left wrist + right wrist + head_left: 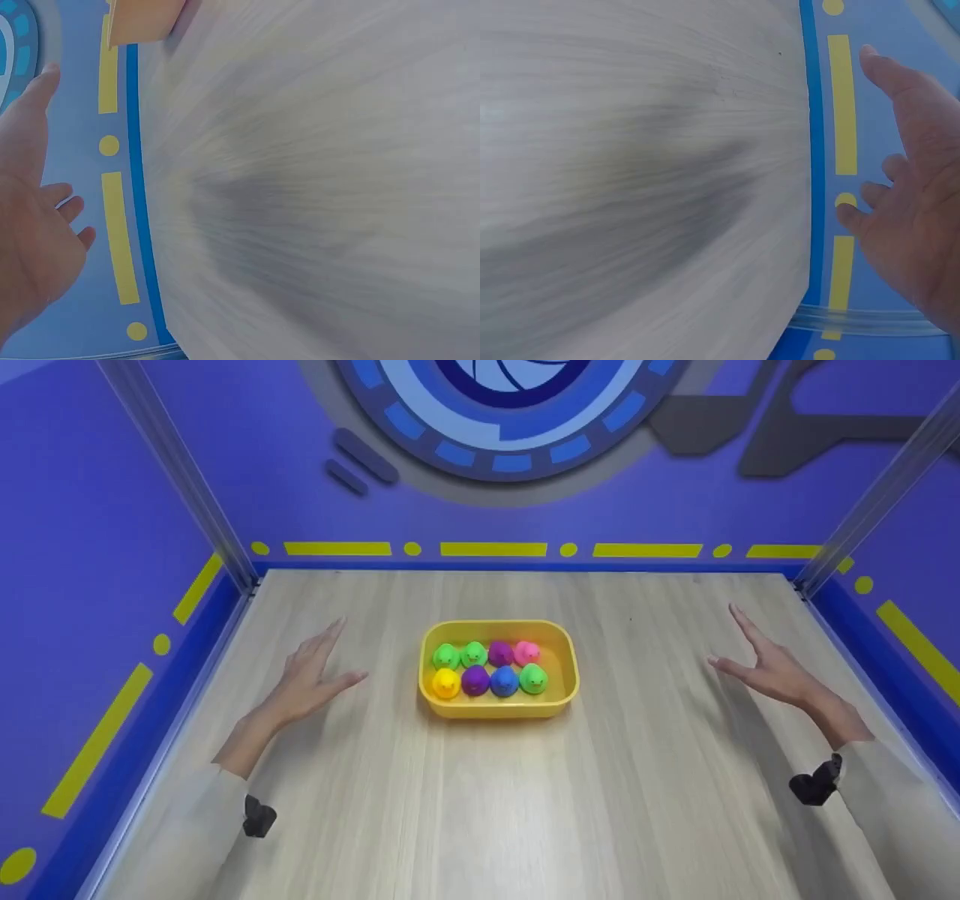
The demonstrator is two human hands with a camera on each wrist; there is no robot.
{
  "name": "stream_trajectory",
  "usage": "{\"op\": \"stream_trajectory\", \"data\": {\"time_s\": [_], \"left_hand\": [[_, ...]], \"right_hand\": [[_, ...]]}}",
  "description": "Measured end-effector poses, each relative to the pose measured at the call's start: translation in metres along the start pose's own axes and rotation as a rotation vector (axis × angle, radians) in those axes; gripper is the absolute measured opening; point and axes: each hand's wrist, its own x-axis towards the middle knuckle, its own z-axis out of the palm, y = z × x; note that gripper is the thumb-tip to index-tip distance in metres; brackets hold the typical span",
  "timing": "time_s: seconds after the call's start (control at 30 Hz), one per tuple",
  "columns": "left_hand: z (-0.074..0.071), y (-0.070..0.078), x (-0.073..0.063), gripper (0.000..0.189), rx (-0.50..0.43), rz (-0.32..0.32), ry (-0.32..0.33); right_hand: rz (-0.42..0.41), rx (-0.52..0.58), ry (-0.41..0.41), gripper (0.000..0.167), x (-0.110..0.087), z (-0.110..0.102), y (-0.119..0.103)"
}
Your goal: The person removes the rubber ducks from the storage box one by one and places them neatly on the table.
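A yellow tub (499,710) sits mid-table in the head view, with several small toy ducks lined up inside in two rows. The back row has two green ducks (446,656), a purple duck (500,654) and a pink duck (527,652). In front are a yellow duck (445,683), another purple one, a blue duck (504,681) and a third green one. Left of the tub, my left hand (307,679) hovers over the table, thumb spread from straight fingers, holding nothing. My right hand (772,667) does likewise on the right, farther from the tub.
The pale wooden table (495,810) is enclosed by blue-purple panels (480,521) at the back and both sides. Metal posts (180,472) stand at the back corners. Dark wrist devices (259,816) sit at both sleeve cuffs.
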Motion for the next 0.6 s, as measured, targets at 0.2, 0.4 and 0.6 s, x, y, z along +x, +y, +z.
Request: {"op": "stream_trajectory", "data": {"time_s": [0.2, 0.4, 0.6], "left_hand": [[0.004, 0.001, 0.0, 0.09, -0.114, -0.033, -0.006], [0.01, 0.002, 0.0, 0.086, -0.166, -0.059, -0.011], [0.019, 0.002, 0.002, 0.077, -0.199, -0.046, -0.022]], "right_hand": [[-0.058, 0.071, 0.001, 0.093, 0.003, 0.004, 0.0], [-0.039, 0.091, -0.008, 0.087, 0.005, 0.011, -0.002], [-0.018, 0.102, -0.045, 0.082, 0.006, 0.016, -0.008]]}}
